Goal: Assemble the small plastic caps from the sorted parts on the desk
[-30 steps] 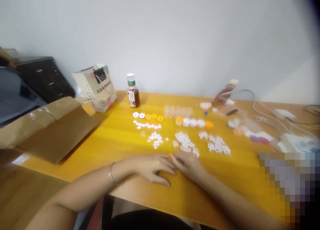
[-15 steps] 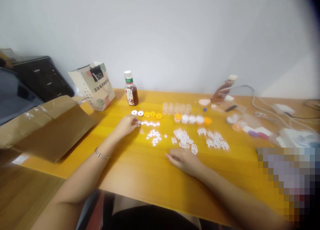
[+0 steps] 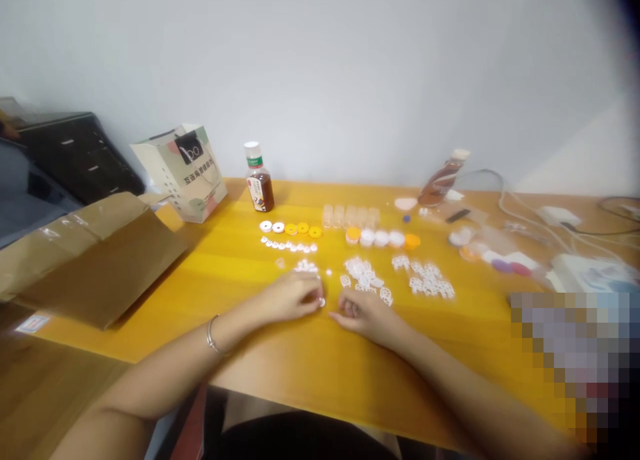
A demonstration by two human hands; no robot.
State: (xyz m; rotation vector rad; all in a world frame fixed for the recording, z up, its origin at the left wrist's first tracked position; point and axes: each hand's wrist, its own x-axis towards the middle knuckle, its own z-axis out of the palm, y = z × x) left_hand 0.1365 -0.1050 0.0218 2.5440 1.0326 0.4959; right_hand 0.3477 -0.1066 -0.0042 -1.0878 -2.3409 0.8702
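At far left, a black cabinet stands by the wall. An open brown carton fills the left end of the wooden worktop, with a paper bag behind it and a bottle upright near the back edge. Rightward, a row of white and yellow rings lies above a row of small white caps. The left hand lies nearer the front edge, pinching a small white piece between thumb and fingertips, beside a cluster of white dots. Bare wood runs from this hand to the slanting front edge. Clear cups stand toward the back edge, with white and orange lids before them. The right hand, just apart from the left, rests half curled; whether it holds anything cannot be told. Lattice pieces lie beyond it. A second bottle and a white adapter sit by the back edge, rightmost.
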